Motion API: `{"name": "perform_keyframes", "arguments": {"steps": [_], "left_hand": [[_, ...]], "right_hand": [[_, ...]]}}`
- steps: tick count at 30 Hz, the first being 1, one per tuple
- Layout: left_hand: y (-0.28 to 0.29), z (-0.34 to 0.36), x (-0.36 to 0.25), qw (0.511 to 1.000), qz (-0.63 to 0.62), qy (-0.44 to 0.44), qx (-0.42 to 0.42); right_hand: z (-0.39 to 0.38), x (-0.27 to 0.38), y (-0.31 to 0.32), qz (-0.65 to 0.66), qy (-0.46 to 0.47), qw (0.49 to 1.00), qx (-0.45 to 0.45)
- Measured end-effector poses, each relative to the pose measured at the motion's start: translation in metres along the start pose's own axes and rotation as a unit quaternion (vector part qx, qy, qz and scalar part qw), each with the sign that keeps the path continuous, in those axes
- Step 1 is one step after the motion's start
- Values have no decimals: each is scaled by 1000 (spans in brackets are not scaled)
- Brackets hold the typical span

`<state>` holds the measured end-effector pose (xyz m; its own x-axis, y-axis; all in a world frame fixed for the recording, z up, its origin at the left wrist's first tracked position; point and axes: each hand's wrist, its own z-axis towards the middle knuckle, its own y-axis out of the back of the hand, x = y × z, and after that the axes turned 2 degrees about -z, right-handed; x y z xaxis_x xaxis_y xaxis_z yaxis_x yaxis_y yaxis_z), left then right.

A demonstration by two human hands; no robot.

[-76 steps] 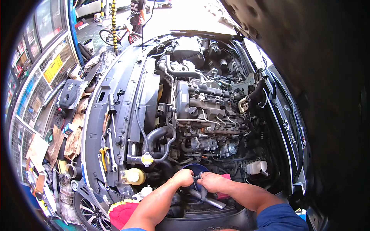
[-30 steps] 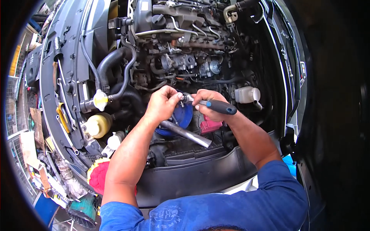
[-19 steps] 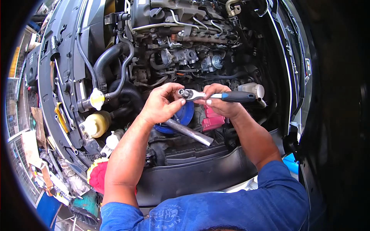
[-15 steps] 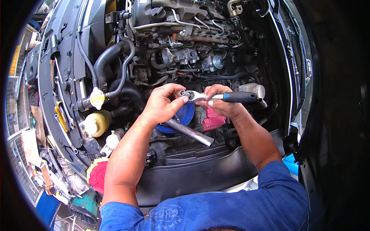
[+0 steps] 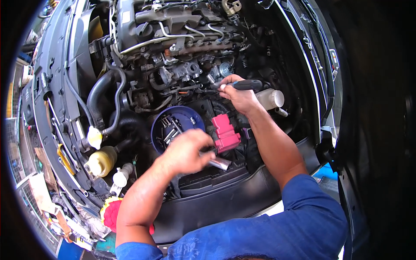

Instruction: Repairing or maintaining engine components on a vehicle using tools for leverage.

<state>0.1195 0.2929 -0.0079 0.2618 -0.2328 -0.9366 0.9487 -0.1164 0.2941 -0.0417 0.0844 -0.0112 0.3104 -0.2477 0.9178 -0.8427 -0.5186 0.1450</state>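
My right hand (image 5: 239,94) grips a ratchet wrench (image 5: 248,85) with a black handle, over the engine's right part. The ratchet's metal head, with a socket on it, points left toward a round silver engine part (image 5: 225,68). Smeared by motion, my left hand (image 5: 190,151) is over the near edge of a blue bowl (image 5: 191,114); its fingers look curled, and I cannot make out whether they hold anything. Several metal sockets and bolts (image 5: 170,130) lie in the bowl. A metal tube (image 5: 221,163) shows partly from behind my left hand.
A pink-red plastic cover (image 5: 226,133) sits right of the bowl. Wrenches and a yellow-handled tool (image 5: 65,159) lie along the left fender. A yellowish reservoir (image 5: 101,162) and a white reservoir (image 5: 270,99) flank the bay. A red-and-yellow cloth (image 5: 112,214) hangs at the front left.
My hands have come apart. The right has carried the ratchet forward toward the engine; the left has let go of its socket end and moved back over the bowl. The view has shifted.
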Motion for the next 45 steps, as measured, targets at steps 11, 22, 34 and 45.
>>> {"name": "perform_keyframes", "arguments": {"steps": [11, 22, 34, 45], "left_hand": [[-33, -16, -14, 969, 84, 20, 231], [-49, -11, -4, 968, 68, 66, 234], [-43, -9, 6, 987, 49, 7, 151], [-25, 1, 4, 999, -23, 1, 37]], "right_hand": [[-16, -14, -6, -116, -14, 989, -89], [-16, -16, -26, 111, -65, 992, -11], [48, -31, -25, 437, -107, 885, -123], [109, -101, -16, 275, -235, 850, -383]]}}
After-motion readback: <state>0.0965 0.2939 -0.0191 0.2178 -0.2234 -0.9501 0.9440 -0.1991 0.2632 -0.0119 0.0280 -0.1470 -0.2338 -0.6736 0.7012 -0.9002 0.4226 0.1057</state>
